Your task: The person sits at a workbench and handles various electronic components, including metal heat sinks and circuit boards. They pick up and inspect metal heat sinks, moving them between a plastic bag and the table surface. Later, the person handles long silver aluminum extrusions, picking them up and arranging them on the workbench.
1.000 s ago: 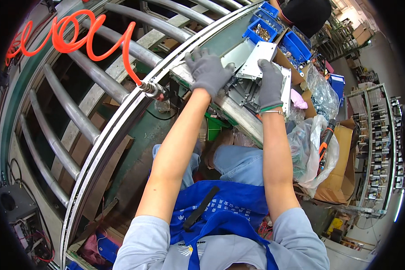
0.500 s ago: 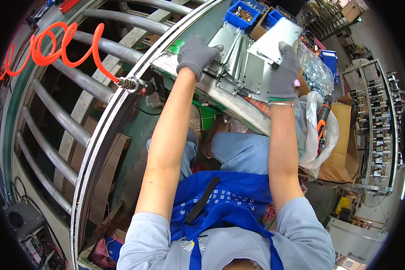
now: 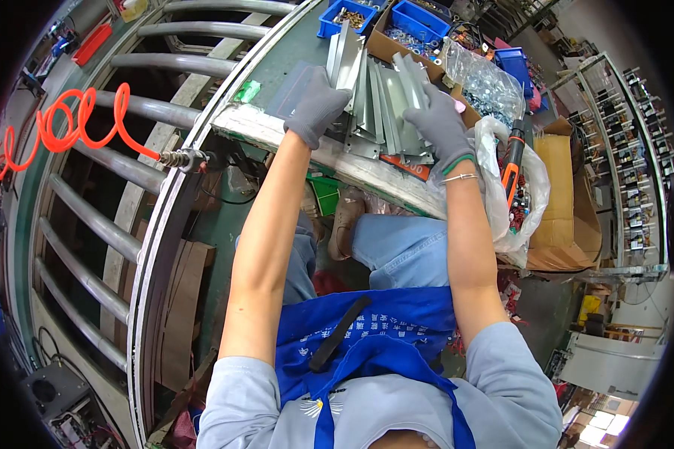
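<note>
Several thin grey sheet-metal plates (image 3: 383, 112) stand on edge and lean together on the bench in front of me. My left hand (image 3: 318, 108), in a grey glove, is closed at their left side, on an upright bent plate (image 3: 346, 61). At the right side my gloved right hand (image 3: 440, 126) grips another plate (image 3: 412, 81), which is tilted among the rest, thumb toward the stack. The fingertips of both hands are partly hidden by the metal.
Blue bins (image 3: 421, 20) of small hardware stand beyond the plates. To the right are a clear bag of metal parts (image 3: 490, 78), an orange-and-black tool (image 3: 512, 161) and a cardboard box (image 3: 558, 202). A coiled red hose (image 3: 90, 101) hangs over the roller conveyor (image 3: 161, 111) at left.
The plate in my right hand has turned from broad face up to nearly edge-on and come down against the stack. My left hand has shifted slightly left and nearer; the whole view has shifted.
</note>
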Motion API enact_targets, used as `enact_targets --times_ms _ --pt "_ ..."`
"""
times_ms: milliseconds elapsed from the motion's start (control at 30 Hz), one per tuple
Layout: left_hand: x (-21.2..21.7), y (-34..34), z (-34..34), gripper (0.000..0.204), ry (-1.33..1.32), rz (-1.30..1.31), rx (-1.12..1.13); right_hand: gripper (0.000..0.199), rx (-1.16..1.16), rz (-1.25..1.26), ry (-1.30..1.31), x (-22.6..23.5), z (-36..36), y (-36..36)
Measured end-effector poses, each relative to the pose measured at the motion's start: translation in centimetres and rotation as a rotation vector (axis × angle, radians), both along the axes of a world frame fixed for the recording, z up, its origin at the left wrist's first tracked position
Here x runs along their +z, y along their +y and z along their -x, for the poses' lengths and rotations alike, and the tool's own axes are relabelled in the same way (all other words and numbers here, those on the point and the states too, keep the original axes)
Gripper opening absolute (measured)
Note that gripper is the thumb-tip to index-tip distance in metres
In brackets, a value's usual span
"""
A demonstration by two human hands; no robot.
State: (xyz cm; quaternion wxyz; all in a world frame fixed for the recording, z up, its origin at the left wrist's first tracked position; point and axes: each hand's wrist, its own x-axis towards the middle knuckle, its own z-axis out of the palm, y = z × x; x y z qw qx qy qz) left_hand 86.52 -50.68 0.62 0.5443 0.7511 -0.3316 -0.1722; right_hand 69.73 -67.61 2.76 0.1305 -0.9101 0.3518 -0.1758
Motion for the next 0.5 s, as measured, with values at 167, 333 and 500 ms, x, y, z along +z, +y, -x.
enact_targets --times_ms 167,333,500 --pt "0.2 -2.8 3.3 0.037 0.325 0.429 -0.175 0.060 -0.030 -0.288 -0.182 1.5 2.5 0.5" --pt "0.0 -6.1 4.2 0.030 0.552 0.455 -0.265 0.049 -0.064 -0.314 -0.406 1.0 5.9 -0.4" --pt "-3.1 -5.7 3.0 0.026 0.896 0.524 -0.258 0.032 -0.137 -0.326 -0.584 1.3 6.3 -1.3"
